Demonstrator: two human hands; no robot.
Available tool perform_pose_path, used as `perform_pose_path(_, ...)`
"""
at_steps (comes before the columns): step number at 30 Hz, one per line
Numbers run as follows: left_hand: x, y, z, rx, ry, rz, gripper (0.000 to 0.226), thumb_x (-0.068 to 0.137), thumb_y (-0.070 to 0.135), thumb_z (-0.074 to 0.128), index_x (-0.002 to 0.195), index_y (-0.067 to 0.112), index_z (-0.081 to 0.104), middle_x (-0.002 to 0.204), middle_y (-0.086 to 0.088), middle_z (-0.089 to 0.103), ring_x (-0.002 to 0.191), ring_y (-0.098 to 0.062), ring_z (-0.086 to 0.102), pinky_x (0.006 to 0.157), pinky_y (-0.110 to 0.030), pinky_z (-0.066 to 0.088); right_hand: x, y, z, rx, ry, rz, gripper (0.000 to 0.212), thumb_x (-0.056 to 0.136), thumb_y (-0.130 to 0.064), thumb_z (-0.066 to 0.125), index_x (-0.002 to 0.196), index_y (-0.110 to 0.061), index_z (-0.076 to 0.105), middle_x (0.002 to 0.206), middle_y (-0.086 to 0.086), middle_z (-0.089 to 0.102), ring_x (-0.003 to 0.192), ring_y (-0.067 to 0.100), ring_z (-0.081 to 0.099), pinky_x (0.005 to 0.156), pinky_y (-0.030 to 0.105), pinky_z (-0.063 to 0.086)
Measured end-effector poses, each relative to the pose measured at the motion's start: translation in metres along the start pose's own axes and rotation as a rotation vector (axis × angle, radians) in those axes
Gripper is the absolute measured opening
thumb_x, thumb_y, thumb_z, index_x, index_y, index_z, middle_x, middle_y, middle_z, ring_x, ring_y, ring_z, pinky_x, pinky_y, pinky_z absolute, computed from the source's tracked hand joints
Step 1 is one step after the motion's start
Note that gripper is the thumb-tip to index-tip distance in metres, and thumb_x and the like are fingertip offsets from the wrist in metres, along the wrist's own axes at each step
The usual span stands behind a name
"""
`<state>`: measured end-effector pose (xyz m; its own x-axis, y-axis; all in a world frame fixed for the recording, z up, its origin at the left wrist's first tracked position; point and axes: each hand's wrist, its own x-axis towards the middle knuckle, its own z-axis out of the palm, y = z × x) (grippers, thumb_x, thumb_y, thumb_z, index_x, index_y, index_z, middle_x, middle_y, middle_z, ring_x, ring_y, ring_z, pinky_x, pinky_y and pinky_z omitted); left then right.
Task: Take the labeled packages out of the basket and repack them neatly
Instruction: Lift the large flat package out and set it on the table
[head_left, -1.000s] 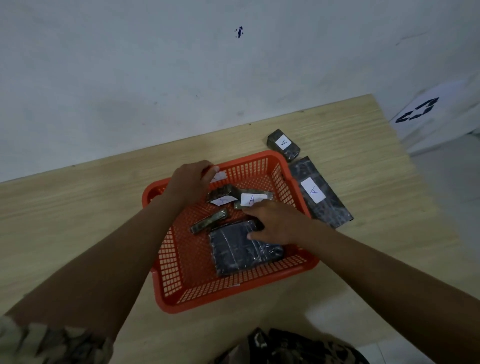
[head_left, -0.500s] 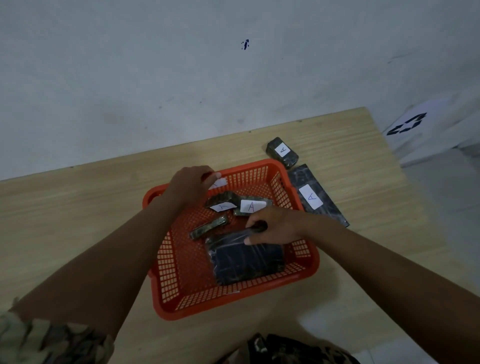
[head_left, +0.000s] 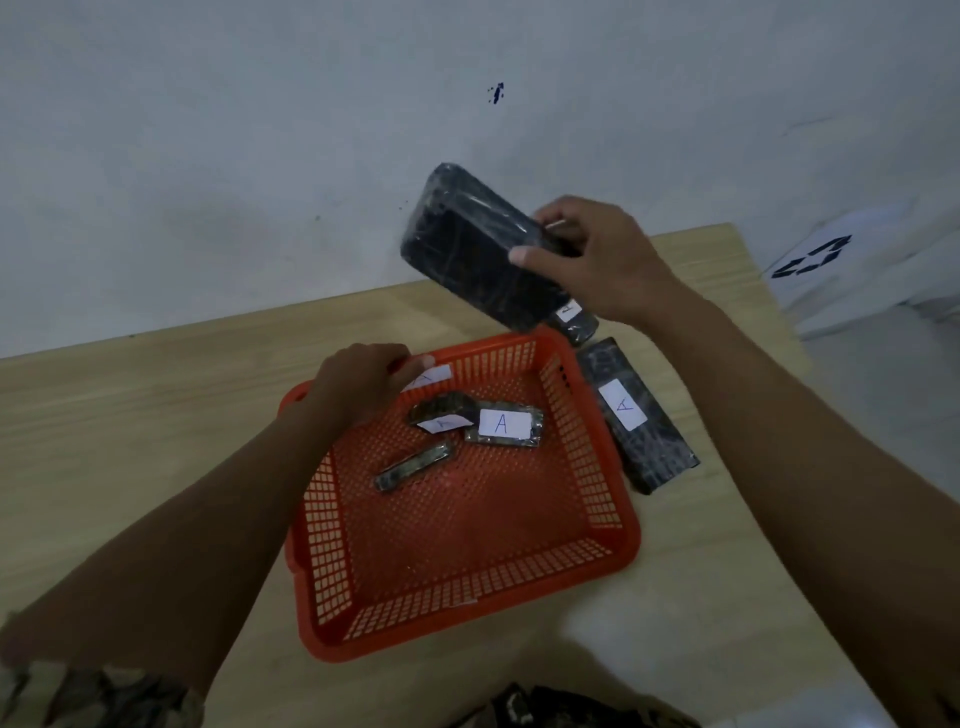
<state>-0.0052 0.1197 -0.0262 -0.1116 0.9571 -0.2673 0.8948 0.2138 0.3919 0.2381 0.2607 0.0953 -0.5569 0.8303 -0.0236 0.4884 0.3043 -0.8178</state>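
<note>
Head view: right hand (head_left: 602, 260) holds large package (head_left: 467, 249), long axis upper-left.

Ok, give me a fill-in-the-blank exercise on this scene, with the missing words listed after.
1. The right hand holds a large dark package lifted clear of the ____ basket.
2. The left hand grips the basket's far ____.
3. The label on the long package lying on the table beside the basket shows the letter ____.
4. The long package lies to the ____ of the basket.

Missing words: orange; rim; A; right
</note>
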Motion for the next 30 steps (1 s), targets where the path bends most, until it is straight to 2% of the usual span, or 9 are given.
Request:
perform_pose_path(4,0.0,-0.004,0.004,0.005,0.055,0.008,0.051,0.091,0.07,0.03,0.078,0.03,0.06,0.067,0.009,0.06,0.062,-0.013,0.058,0.059,-0.028,0.043,0.019,0.016,0.044,-0.341,0.0,-0.139,0.039,0.08,-0.051,0.072,0.109,-0.026,0.063,0.093,-0.007,0.07,0.078,0.014,0.065,0.068,0.03,0.051)
perform_pose_path(8,0.002,-0.007,0.007,0.023,0.088,0.033,0.056,0.089,0.074,0.025,0.083,0.031,0.061,0.068,0.007,0.06,0.062,-0.012,0.057,0.062,-0.031,0.049,0.034,0.04,0.075,-0.513,-0.047,-0.201,0.041,0.085,-0.049,0.068,0.116,-0.024,0.06,0.101,0.001,0.072,0.087,0.024,0.066,0.069,0.033,0.048)
perform_pose_path(12,0.001,-0.008,0.01,0.041,0.147,0.052,0.055,0.093,0.068,0.028,0.09,0.029,0.065,0.068,0.011,0.058,0.058,-0.006,0.053,0.058,-0.026,0.042,0.049,0.052,0.086,-0.569,-0.084,-0.24,0.038,0.086,-0.042,0.068,0.116,-0.023,0.058,0.106,0.002,0.07,0.091,0.025,0.064,0.069,0.03,0.042)
perform_pose_path(16,-0.001,-0.007,0.011,0.042,0.177,0.07,0.05,0.093,0.068,0.028,0.079,0.03,0.058,0.058,0.016,0.048,0.053,-0.003,0.048,0.057,-0.026,0.037,0.059,0.058,0.088,-0.61,-0.171,-0.239,0.038,0.084,-0.039,0.071,0.114,-0.019,0.058,0.106,0.005,0.067,0.093,0.027,0.062,0.073,0.036,0.049)
perform_pose_path(18,-0.002,-0.006,0.01,0.049,0.176,0.063,0.054,0.091,0.07,0.025,0.078,0.03,0.058,0.059,0.013,0.052,0.054,-0.008,0.052,0.059,-0.03,0.043,0.063,0.06,0.088,-0.583,-0.216,-0.242,0.039,0.081,-0.037,0.073,0.115,-0.019,0.062,0.108,0.006,0.064,0.097,0.027,0.061,0.076,0.037,0.049)
perform_pose_path(20,-0.002,-0.006,0.009,0.059,0.17,0.052,0.057,0.091,0.071,0.024,0.079,0.028,0.06,0.062,0.009,0.057,0.056,-0.012,0.055,0.064,-0.034,0.05,0.069,0.062,0.087,-0.544,-0.308,-0.221,0.047,0.081,-0.037,0.074,0.124,-0.02,0.064,0.117,0.006,0.061,0.107,0.025,0.057,0.085,0.038,0.048)
perform_pose_path(23,0.0,-0.005,0.008,0.064,0.142,0.037,0.064,0.09,0.072,0.022,0.089,0.027,0.066,0.068,0.008,0.062,0.06,-0.012,0.059,0.067,-0.035,0.053,0.078,0.064,0.086,-0.515,-0.472,-0.133,0.062,0.083,-0.045,0.074,0.138,-0.022,0.056,0.134,0.007,0.056,0.119,0.024,0.053,0.099,0.037,0.044)
perform_pose_path(26,0.001,-0.004,0.008,0.07,0.133,0.026,0.07,0.088,0.074,0.018,0.094,0.026,0.068,0.071,0.006,0.066,0.063,-0.013,0.061,0.069,-0.035,0.054,0.087,0.065,0.087,-0.513,-0.547,-0.065,0.068,0.079,-0.048,0.077,0.139,-0.025,0.055,0.138,0.005,0.054,0.119,0.023,0.053,0.101,0.038,0.045)
perform_pose_path(30,0.0,-0.003,0.008,0.071,0.137,0.019,0.068,0.09,0.073,0.02,0.094,0.025,0.068,0.072,0.004,0.067,0.062,-0.013,0.061,0.068,-0.037,0.055,0.093,0.069,0.094,-0.477,-0.558,0.01,0.064,0.072,-0.044,0.083,0.13,-0.024,0.063,0.129,0.002,0.053,0.115,0.021,0.052,0.099,0.039,0.046)
